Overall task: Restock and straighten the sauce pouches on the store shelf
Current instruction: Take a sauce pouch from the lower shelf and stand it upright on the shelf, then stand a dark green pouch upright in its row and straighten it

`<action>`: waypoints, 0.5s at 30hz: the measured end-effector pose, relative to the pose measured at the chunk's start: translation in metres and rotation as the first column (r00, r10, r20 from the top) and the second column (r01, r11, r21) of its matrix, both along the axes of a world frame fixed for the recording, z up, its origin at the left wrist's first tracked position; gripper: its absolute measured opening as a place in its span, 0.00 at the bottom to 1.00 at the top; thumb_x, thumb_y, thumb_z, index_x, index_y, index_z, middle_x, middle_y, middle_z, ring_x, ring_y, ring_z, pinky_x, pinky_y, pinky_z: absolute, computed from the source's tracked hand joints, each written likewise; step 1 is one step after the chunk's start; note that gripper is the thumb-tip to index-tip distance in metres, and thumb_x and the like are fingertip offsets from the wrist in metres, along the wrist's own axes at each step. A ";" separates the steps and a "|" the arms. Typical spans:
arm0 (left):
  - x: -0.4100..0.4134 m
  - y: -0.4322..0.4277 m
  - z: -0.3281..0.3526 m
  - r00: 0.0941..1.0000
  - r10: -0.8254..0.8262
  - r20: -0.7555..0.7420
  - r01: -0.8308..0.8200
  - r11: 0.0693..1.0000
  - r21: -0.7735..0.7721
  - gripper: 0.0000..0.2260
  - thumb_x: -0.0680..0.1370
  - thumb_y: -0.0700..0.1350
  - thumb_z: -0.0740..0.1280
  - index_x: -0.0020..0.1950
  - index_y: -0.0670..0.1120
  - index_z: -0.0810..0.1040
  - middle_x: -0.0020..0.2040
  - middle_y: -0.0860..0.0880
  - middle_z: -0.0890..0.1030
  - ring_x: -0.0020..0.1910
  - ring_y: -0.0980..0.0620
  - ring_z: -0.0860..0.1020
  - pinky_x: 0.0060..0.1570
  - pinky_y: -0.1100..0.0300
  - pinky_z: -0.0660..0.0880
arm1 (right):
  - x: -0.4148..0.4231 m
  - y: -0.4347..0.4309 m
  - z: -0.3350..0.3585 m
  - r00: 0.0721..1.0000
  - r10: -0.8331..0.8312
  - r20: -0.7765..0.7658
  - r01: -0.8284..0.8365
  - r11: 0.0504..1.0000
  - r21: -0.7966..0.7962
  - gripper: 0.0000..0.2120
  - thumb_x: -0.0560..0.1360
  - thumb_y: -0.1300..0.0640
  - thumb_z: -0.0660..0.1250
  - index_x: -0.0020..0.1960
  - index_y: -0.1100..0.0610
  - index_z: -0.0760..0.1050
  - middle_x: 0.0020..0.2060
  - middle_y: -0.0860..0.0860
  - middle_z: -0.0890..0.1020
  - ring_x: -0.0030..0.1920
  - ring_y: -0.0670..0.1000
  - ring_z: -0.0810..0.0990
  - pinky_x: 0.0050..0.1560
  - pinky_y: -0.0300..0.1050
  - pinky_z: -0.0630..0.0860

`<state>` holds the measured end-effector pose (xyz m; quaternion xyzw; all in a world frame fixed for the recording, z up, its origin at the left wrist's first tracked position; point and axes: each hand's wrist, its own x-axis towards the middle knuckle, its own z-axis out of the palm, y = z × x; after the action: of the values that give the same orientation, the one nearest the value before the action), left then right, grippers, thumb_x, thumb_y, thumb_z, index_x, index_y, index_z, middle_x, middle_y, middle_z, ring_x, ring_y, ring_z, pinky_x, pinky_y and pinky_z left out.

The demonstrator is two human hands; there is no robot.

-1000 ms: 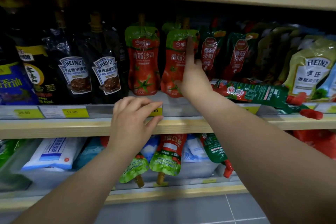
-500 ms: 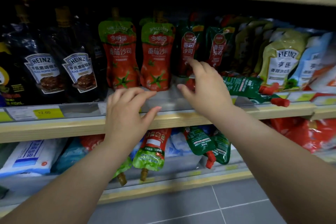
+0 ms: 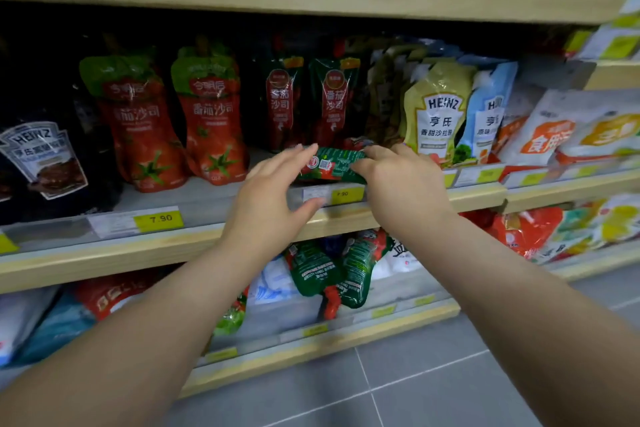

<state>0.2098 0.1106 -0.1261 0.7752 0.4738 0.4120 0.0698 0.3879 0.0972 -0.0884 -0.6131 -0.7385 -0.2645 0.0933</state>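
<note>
Two hands on one green pouch [image 3: 330, 165], mid shelf [image 3: 207, 246]. Far left: black Heinz pepper sauce pouch [image 3: 41, 159], upright. Next, two red tomato pouches [image 3: 211, 121] with green tops, upright, side by side, 7.90 tag [image 3: 159, 219] below them. My left hand [image 3: 273, 191] has its fingers spread and curved over the left end of the green pouch, fingertips touching its top edge, thumb down by the shelf-edge price strip; looks like a loose hold, not a clench, but the frame is blurred so I can't say for sure. Green pouch lies flat on its side at the front edge of the shelf, label up, in front of two dark green-red pouches [image 3: 334, 100] standing upright. My right hand [image 3: 398, 184] covers the pouch's right end, fingers curled over it; the grip underneath is hidden. Further right: yellow-green Heinz salad dressing pouch [image 3: 438, 111], upright, a light blue one [image 3: 490, 107] just beside it. Lower shelf: green pouches [image 3: 332, 274] hanging spout-down over the edge.
</note>
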 end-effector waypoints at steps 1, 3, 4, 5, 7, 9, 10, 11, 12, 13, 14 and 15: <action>0.005 0.003 0.001 1.000 -0.008 0.008 0.008 1.000 -0.020 0.30 0.72 0.50 0.72 0.72 0.56 0.65 0.71 0.51 0.70 0.70 0.51 0.66 0.68 0.57 0.62 | 0.001 0.001 -0.001 1.000 0.012 -0.025 -0.011 0.999 0.031 0.16 0.65 0.64 0.69 0.52 0.53 0.81 0.50 0.53 0.82 0.47 0.59 0.77 0.40 0.48 0.71; 0.013 0.010 0.003 0.999 -0.017 0.033 0.019 0.998 -0.062 0.31 0.72 0.48 0.72 0.72 0.57 0.65 0.70 0.51 0.70 0.70 0.50 0.67 0.68 0.55 0.63 | 0.001 0.001 -0.002 0.991 0.059 -0.118 -0.048 0.994 0.096 0.14 0.62 0.64 0.71 0.46 0.54 0.83 0.44 0.54 0.84 0.41 0.60 0.78 0.37 0.48 0.73; 0.017 0.013 0.003 0.999 -0.019 0.043 0.022 0.997 -0.073 0.30 0.71 0.46 0.72 0.71 0.57 0.66 0.70 0.50 0.71 0.69 0.50 0.67 0.68 0.55 0.64 | 0.000 0.000 -0.002 0.983 0.093 -0.160 -0.073 0.989 0.127 0.13 0.61 0.64 0.72 0.44 0.54 0.84 0.42 0.55 0.84 0.40 0.60 0.78 0.36 0.48 0.75; 0.020 0.016 0.003 0.999 -0.021 0.047 0.024 0.997 -0.074 0.28 0.71 0.44 0.72 0.70 0.55 0.69 0.69 0.50 0.73 0.68 0.50 0.69 0.68 0.56 0.65 | -0.001 -0.001 -0.002 0.976 0.122 -0.180 -0.096 0.985 0.146 0.12 0.62 0.63 0.72 0.44 0.54 0.84 0.40 0.54 0.84 0.39 0.60 0.78 0.36 0.48 0.75; 0.025 0.019 0.003 0.999 -0.008 0.046 0.010 0.999 -0.048 0.23 0.72 0.41 0.70 0.66 0.52 0.74 0.66 0.48 0.76 0.66 0.49 0.71 0.66 0.57 0.66 | -0.003 -0.003 -0.001 0.968 0.171 -0.183 -0.138 0.974 0.181 0.11 0.62 0.63 0.71 0.44 0.53 0.84 0.37 0.53 0.83 0.37 0.60 0.78 0.34 0.47 0.74; 0.026 0.019 0.004 0.997 0.009 0.077 -0.008 1.000 -0.021 0.19 0.73 0.40 0.69 0.63 0.51 0.78 0.64 0.47 0.78 0.65 0.49 0.73 0.66 0.56 0.67 | -0.004 -0.004 0.003 0.961 0.218 -0.170 -0.175 0.956 0.236 0.11 0.63 0.62 0.71 0.45 0.53 0.83 0.36 0.53 0.83 0.35 0.59 0.78 0.33 0.47 0.72; 0.027 0.019 0.006 0.995 0.008 0.101 -0.008 1.000 -0.007 0.17 0.73 0.40 0.69 0.62 0.51 0.78 0.63 0.47 0.78 0.64 0.49 0.74 0.65 0.54 0.68 | -0.003 -0.003 0.006 0.954 0.248 -0.166 -0.198 0.942 0.270 0.11 0.65 0.62 0.70 0.47 0.54 0.83 0.37 0.53 0.83 0.36 0.59 0.78 0.34 0.48 0.73; 0.026 0.019 0.007 0.992 0.004 0.126 -0.005 1.000 0.005 0.16 0.74 0.41 0.69 0.61 0.51 0.79 0.62 0.48 0.79 0.63 0.50 0.74 0.64 0.54 0.70 | -0.003 -0.002 0.009 0.942 0.288 -0.174 -0.225 0.924 0.311 0.12 0.66 0.62 0.69 0.50 0.55 0.82 0.40 0.54 0.83 0.39 0.60 0.78 0.36 0.50 0.74; 0.026 0.018 0.009 0.989 -0.001 0.151 0.000 1.000 0.010 0.15 0.74 0.42 0.69 0.61 0.51 0.79 0.61 0.48 0.79 0.62 0.50 0.75 0.63 0.54 0.71 | -0.003 -0.001 0.011 0.925 0.328 -0.194 -0.246 0.902 0.355 0.15 0.68 0.62 0.67 0.54 0.56 0.80 0.45 0.56 0.83 0.44 0.61 0.78 0.40 0.53 0.75; 0.025 0.018 0.012 0.985 -0.011 0.173 0.009 1.000 0.010 0.15 0.75 0.43 0.69 0.61 0.51 0.79 0.60 0.49 0.80 0.61 0.51 0.76 0.62 0.55 0.71 | -0.003 -0.001 0.012 0.908 0.357 -0.221 -0.249 0.881 0.401 0.19 0.69 0.62 0.67 0.59 0.57 0.77 0.52 0.57 0.81 0.49 0.61 0.77 0.46 0.56 0.75; 0.024 0.017 0.014 0.982 -0.025 0.189 0.024 1.000 0.007 0.14 0.75 0.43 0.69 0.61 0.52 0.79 0.59 0.50 0.81 0.59 0.53 0.76 0.61 0.57 0.72 | -0.004 -0.002 0.012 0.892 0.375 -0.254 -0.232 0.860 0.454 0.23 0.69 0.62 0.67 0.64 0.58 0.74 0.57 0.58 0.78 0.55 0.61 0.75 0.53 0.57 0.73; 0.022 0.017 0.016 0.980 -0.038 0.195 0.039 0.999 0.000 0.14 0.75 0.44 0.69 0.60 0.53 0.79 0.57 0.52 0.81 0.57 0.54 0.77 0.59 0.59 0.73 | -0.006 -0.003 0.010 0.870 0.393 -0.298 -0.204 0.837 0.507 0.26 0.70 0.62 0.68 0.68 0.58 0.70 0.61 0.60 0.75 0.59 0.61 0.73 0.58 0.56 0.71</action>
<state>0.2318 0.1271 -0.1100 0.7399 0.4504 0.4837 0.1255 0.3823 0.0942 -0.0780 -0.4879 -0.7088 -0.2859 0.4217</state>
